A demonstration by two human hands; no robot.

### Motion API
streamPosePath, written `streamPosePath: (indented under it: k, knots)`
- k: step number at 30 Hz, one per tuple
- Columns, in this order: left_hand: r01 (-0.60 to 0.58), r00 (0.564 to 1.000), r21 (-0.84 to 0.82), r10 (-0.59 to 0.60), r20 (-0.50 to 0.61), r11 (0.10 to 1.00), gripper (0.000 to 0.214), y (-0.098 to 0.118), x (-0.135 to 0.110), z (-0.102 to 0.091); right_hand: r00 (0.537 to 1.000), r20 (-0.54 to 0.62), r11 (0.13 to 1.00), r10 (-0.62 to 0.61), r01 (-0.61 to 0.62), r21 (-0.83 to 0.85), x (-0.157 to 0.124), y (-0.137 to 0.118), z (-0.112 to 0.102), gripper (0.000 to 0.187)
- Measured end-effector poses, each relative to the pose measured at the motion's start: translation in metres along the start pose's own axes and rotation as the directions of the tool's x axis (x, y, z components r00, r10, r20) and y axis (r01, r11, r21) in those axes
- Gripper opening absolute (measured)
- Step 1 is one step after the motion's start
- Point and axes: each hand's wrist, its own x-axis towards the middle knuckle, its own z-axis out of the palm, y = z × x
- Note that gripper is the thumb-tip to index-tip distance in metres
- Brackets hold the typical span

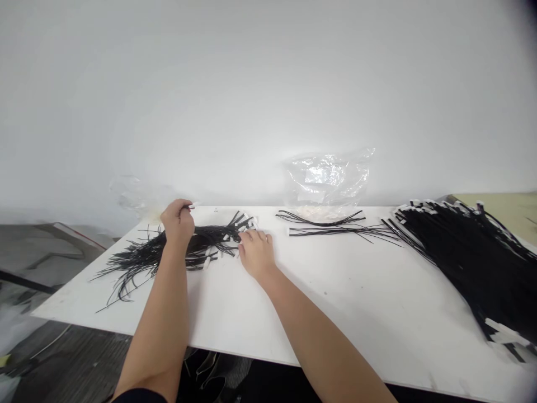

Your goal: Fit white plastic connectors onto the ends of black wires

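Note:
A loose pile of black cables point(146, 249) with white connectors point(247, 224) at the right ends lies on the left part of the white table point(335, 302). My left hand point(178, 219) is raised over this pile, its fingers closed in a pinch on a small white connector point(193, 205). Any wire leading from that connector is hard to make out. At the connector end of the pile, my right hand point(257, 253) has its fingers bent and closed on the cable ends; the fingertips partly hide what they grip.
Two thin cable groups lie mid-table: one curved point(321, 222), one straighter point(331, 231). Behind them a clear plastic bag point(329, 182) leans on the wall. A thick stack of black cables point(470, 257) covers the right side. Another clear bag point(130, 196) sits at the back left.

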Motion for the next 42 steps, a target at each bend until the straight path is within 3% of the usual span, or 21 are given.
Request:
streamPosePath:
  k: [2, 4, 6, 9, 12, 17, 19, 23, 25, 29, 31, 32, 33, 35, 36, 40, 42]
  knots:
    - [-0.116, 0.991, 0.05, 0.119, -0.054, 0.992, 0.023, 0.005, -0.001, 0.001, 0.999, -0.038, 1.0, 0.0, 0.001, 0.022, 0.0, -0.003, -0.004, 0.037]
    - [-0.251, 0.968, 0.114, 0.251, 0.018, 0.961, 0.021, 0.014, -0.004, 0.004, 0.994, -0.11, 0.997, 0.013, -0.004, 0.08, 0.001, -0.006, -0.009, 0.046]
    - [-0.415, 0.908, 0.169, 0.395, 0.141, 0.894, 0.02, 0.025, -0.008, 0.008, 0.981, -0.188, 0.988, 0.039, -0.009, 0.155, 0.0, -0.009, -0.013, 0.049]
    - [-0.608, 0.783, 0.18, 0.546, 0.3, 0.773, 0.02, 0.041, -0.015, 0.016, 0.971, -0.224, 0.977, 0.083, -0.035, 0.21, 0.0, -0.009, -0.018, 0.045]
    - [-0.682, 0.703, 0.15, 0.584, 0.406, 0.716, 0.019, 0.052, -0.02, 0.022, 0.971, -0.195, 0.965, 0.138, -0.088, 0.247, 0.001, -0.004, -0.022, 0.032]
    - [-0.687, 0.681, 0.104, 0.588, 0.437, 0.719, 0.018, 0.054, -0.018, 0.019, 0.955, -0.232, 0.948, 0.183, -0.108, 0.3, 0.006, 0.005, -0.029, 0.027]
    - [-0.65, 0.713, 0.114, 0.552, 0.433, 0.751, 0.018, 0.051, -0.015, 0.015, 0.941, -0.278, 0.943, 0.194, -0.102, 0.316, 0.008, 0.009, -0.033, 0.028]
    - [-0.5, 0.817, 0.168, 0.398, 0.416, 0.85, 0.026, 0.043, -0.013, 0.007, 0.898, -0.38, 0.92, 0.221, -0.062, 0.387, 0.011, 0.02, -0.042, 0.028]
    - [-0.433, 0.848, 0.205, 0.32, 0.422, 0.878, 0.03, 0.043, -0.012, 0.003, 0.854, -0.421, 0.876, 0.306, -0.079, 0.476, 0.014, 0.028, -0.05, 0.027]
    - [-0.363, 0.865, 0.19, 0.254, 0.434, 0.912, 0.033, 0.053, -0.011, 0.0, 0.701, -0.46, 0.713, 0.545, -0.098, 0.695, 0.021, 0.049, -0.079, 0.032]
    - [-0.311, 0.864, 0.085, 0.245, 0.44, 0.946, 0.032, 0.065, -0.013, 0.002, 0.64, -0.485, 0.689, 0.595, -0.096, 0.718, 0.021, 0.064, -0.101, 0.033]
    - [-0.273, 0.859, 0.013, 0.237, 0.454, 0.962, 0.031, 0.073, -0.016, 0.003, 0.621, -0.5, 0.697, 0.603, -0.104, 0.71, 0.02, 0.072, -0.112, 0.033]
    - [-0.225, 0.849, -0.068, 0.23, 0.476, 0.972, 0.029, 0.081, -0.018, 0.004, 0.645, -0.502, 0.717, 0.576, -0.105, 0.689, 0.017, 0.081, -0.123, 0.032]
    - [-0.105, 0.802, -0.241, 0.225, 0.553, 0.965, 0.026, 0.101, -0.026, 0.006, 0.647, -0.533, 0.762, 0.546, -0.117, 0.637, 0.01, 0.101, -0.142, 0.029]
    - [-0.035, 0.76, -0.335, 0.243, 0.603, 0.942, 0.026, 0.11, -0.031, 0.006, 0.672, -0.527, 0.775, 0.521, -0.114, 0.622, 0.005, 0.112, -0.15, 0.029]
    - [0.349, 0.475, -0.592, 0.407, 0.78, 0.727, 0.039, 0.145, -0.053, 0.011, 0.759, -0.406, 0.698, 0.509, -0.088, 0.711, -0.014, 0.151, -0.162, 0.036]
    - [0.5, 0.415, -0.577, 0.406, 0.814, 0.646, 0.039, 0.158, -0.065, 0.017, 0.8, -0.298, 0.629, 0.521, -0.124, 0.767, -0.022, 0.166, -0.159, 0.043]
